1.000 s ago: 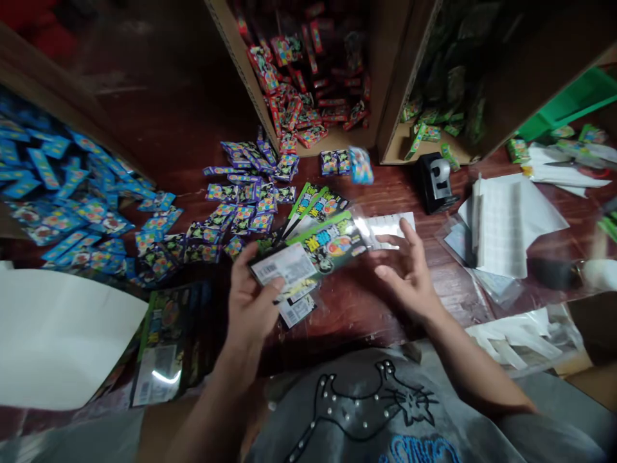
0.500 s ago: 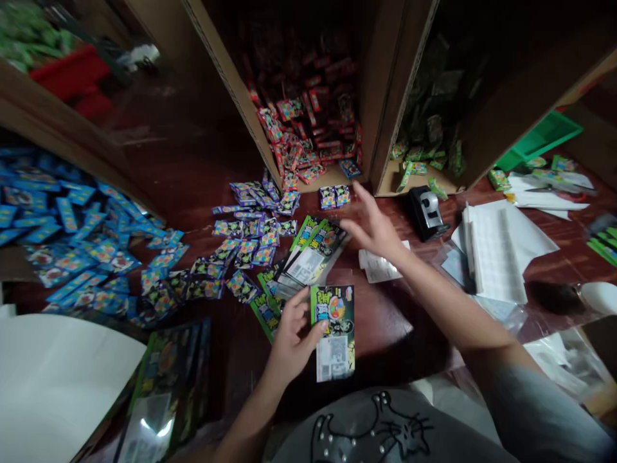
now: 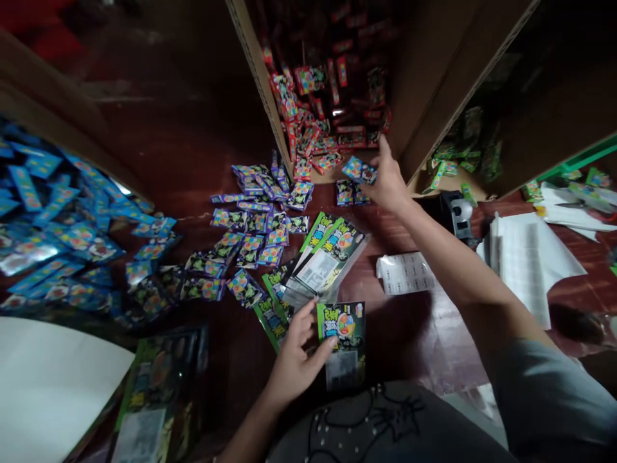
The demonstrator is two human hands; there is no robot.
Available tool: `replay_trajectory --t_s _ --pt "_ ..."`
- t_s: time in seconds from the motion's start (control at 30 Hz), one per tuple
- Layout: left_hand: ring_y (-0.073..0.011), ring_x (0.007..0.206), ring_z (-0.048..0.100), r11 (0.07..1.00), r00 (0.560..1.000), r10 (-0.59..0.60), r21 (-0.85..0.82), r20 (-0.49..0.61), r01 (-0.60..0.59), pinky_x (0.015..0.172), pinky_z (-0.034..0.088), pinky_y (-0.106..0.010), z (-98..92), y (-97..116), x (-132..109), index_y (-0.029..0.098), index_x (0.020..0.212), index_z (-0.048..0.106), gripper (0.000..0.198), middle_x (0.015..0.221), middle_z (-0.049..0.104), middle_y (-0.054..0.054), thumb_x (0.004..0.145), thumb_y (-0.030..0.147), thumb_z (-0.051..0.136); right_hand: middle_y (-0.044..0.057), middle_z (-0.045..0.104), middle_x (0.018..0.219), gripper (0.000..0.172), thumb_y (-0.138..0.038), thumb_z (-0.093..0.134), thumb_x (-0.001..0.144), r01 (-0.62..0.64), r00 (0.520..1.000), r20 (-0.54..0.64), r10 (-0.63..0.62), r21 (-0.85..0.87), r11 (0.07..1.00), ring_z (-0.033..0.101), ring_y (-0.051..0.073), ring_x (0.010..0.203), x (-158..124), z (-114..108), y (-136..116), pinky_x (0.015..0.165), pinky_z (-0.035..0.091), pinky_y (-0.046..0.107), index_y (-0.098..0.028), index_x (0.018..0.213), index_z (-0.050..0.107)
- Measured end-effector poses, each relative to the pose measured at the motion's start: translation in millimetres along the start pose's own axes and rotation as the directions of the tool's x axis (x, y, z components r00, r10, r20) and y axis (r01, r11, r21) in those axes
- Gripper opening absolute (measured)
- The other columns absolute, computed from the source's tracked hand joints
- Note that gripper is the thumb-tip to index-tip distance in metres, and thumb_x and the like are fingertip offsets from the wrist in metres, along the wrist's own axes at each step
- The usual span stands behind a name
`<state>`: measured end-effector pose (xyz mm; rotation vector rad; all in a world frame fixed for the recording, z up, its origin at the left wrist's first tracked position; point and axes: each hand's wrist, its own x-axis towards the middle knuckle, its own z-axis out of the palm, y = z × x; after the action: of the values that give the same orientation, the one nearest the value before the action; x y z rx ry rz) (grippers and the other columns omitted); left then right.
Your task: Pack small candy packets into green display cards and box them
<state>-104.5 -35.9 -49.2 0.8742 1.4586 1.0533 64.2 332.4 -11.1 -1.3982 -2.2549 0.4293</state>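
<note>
My left hand (image 3: 301, 354) pinches a black-and-green printed pouch (image 3: 348, 370) near the table's front edge, its thumb over the pouch's left side. Several similar pouches (image 3: 321, 257) lie overlapped just beyond it. My right hand (image 3: 390, 180) is stretched forward to the mouth of the middle cardboard box, its fingers closed at the right end of a small blue packet (image 3: 354, 168); the fingertips are partly hidden. Right below that packet lie purple packets (image 3: 344, 193). More purple packets (image 3: 250, 238) are spread to the left.
Red packets (image 3: 313, 138) fill the middle box, and green packets (image 3: 446, 168) lie in the right one. Blue packets (image 3: 62, 218) are heaped at left. A black tape dispenser (image 3: 457, 215), a label sheet (image 3: 407, 273) and white paper (image 3: 523, 263) lie at right. More pouches (image 3: 149, 386) sit at lower left.
My right hand has moved forward from above the table to the blue packet and closed on its end. My left hand still holds the pouch. The view has shifted slightly.
</note>
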Motion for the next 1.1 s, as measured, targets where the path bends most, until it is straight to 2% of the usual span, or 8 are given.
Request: replay_trajectory --t_s 0.1,0.2,0.33,0.53,0.7,0.87,0.97,1.1 --pt "-0.0249 0.114 0.076 0.999 0.997 0.04 0.006 0.065 -0.041 0.099 0.062 -0.041 0.9 10 4 0.028 0.154 0.045 0.068 0.129 0.075 -0.012 0.094 0.041 0.075 0.016 0.058 0.15 0.12 -0.048 0.075 0.095 0.156 0.977 0.087 -0.195 0.326 0.932 0.061 0.036 0.135 -87 -35 -19 0.108 0.057 0.058 -0.029 0.172 -0.015" --pt "-0.0238 0.113 0.076 0.996 0.991 0.082 0.012 0.105 -0.084 0.095 0.063 -0.038 9.9 16 6 0.027 0.155 0.044 0.066 0.126 0.075 -0.011 0.096 0.039 0.073 0.013 0.064 0.142 0.112 -0.048 0.071 0.099 0.15 0.961 0.134 -0.24 0.476 0.867 0.064 0.033 0.132 -169 -59 -41 0.11 0.057 0.058 -0.035 0.173 -0.012" --pt "-0.0232 0.11 0.075 0.99 0.979 0.14 -0.001 0.145 -0.141 0.093 0.063 -0.037 24.5 13 5 0.026 0.154 0.043 0.066 0.125 0.075 -0.01 0.096 0.038 0.074 0.009 0.068 0.136 0.1 -0.043 0.069 0.102 0.132 0.953 0.164 -0.253 0.525 0.841 0.067 0.03 0.129 -224 -65 -43 0.117 0.053 0.058 -0.039 0.174 0.0" --pt "-0.0215 0.107 0.076 0.99 0.974 0.14 -0.026 0.178 -0.138 0.092 0.063 -0.035 36.0 5 -9 0.025 0.151 0.044 0.065 0.122 0.076 -0.01 0.095 0.037 0.076 0.009 0.072 0.127 0.097 -0.051 0.067 0.102 -0.04 0.963 0.217 -0.161 0.706 0.707 0.073 0.026 0.115 -243 -59 -30 0.103 0.063 0.047 -0.035 0.173 0.003" --pt "-0.0209 0.11 0.075 0.989 0.978 0.145 -0.042 0.15 -0.14 0.096 0.062 -0.036 39.9 -1 -15 0.025 0.149 0.044 0.066 0.129 0.074 -0.01 0.094 0.037 0.078 0.01 0.072 0.126 0.089 -0.054 0.062 0.104 -0.104 0.994 0.102 0.048 0.669 0.736 0.073 0.026 0.115 -251 -41 -48 0.105 0.062 0.05 -0.035 0.172 0.008" --pt "-0.022 0.108 0.075 0.991 0.983 0.128 -0.044 0.131 -0.124 0.098 0.062 -0.04 37.6 -13 -20 0.025 0.152 0.04 0.071 0.125 0.073 -0.01 0.093 0.038 0.077 0.006 0.076 0.115 0.083 -0.046 0.069 0.102 -0.068 0.992 0.121 -0.035 0.75 0.658 0.075 0.023 0.107 -264 -30 -47 0.104 0.063 0.046 -0.033 0.17 0.022" --pt "-0.022 0.103 0.076 0.992 0.983 0.111 -0.076 0.149 -0.101 0.096 0.063 -0.041 37.2 -15 -22 0.029 0.16 0.032 0.082 0.114 0.074 -0.007 0.093 0.035 0.078 0.005 0.076 0.111 0.086 -0.041 0.071 0.1 -0.112 0.978 0.198 -0.061 0.753 0.648 0.076 0.023 0.101 -266 -38 -37 0.1 0.064 0.046 -0.032 0.171 0.023" --pt "-0.0222 0.104 0.076 0.99 0.974 0.096 -0.12 0.204 -0.073 0.098 0.063 -0.042 35.6 -8 -21 0.034 0.169 0.016 0.097 0.118 0.073 -0.007 0.093 0.033 0.078 0.005 0.076 0.111 0.084 -0.037 0.071 0.1 -0.095 0.946 0.277 -0.167 0.731 0.675 0.075 0.022 0.102 -258 -49 -30 0.103 0.063 0.046 -0.032 0.171 0.026"
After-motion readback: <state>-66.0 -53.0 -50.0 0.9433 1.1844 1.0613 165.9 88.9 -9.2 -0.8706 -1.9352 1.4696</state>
